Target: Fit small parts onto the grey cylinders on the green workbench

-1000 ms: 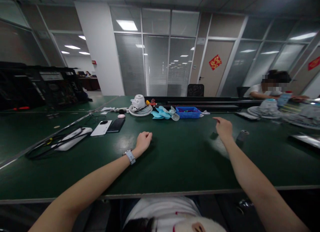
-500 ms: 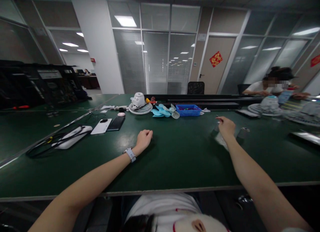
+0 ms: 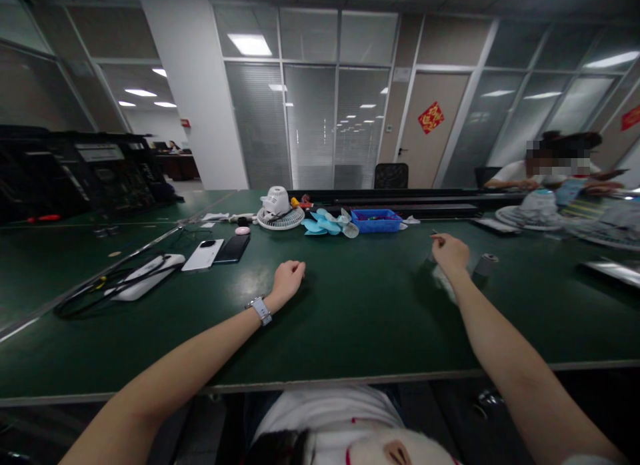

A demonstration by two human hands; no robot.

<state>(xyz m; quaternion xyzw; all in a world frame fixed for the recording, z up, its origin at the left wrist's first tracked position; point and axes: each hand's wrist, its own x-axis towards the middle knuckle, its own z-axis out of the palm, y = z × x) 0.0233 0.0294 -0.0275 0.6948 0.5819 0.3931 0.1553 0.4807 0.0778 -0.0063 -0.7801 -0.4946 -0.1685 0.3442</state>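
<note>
My left hand rests on the green table, fingers curled into a loose fist with nothing showing in them. A watch is strapped on that wrist. Farther right, my right hand is closed in a pinch above the table. A thin, dark tip of something sticks out at its fingertips, too small to name. Beneath this hand lies a pale, blurred thing, partly hidden by the hand and wrist. Just right of the wrist stands a grey cylinder.
Toward the back are a white fan part, blue fan blades and a blue basket. Two phones and a white device with black cable lie left. A person sits at the far right.
My right hand has shifted very slightly left, and the pale thing beneath it shows less. My left hand has stayed in place. The person at the right has moved their arms a little.
</note>
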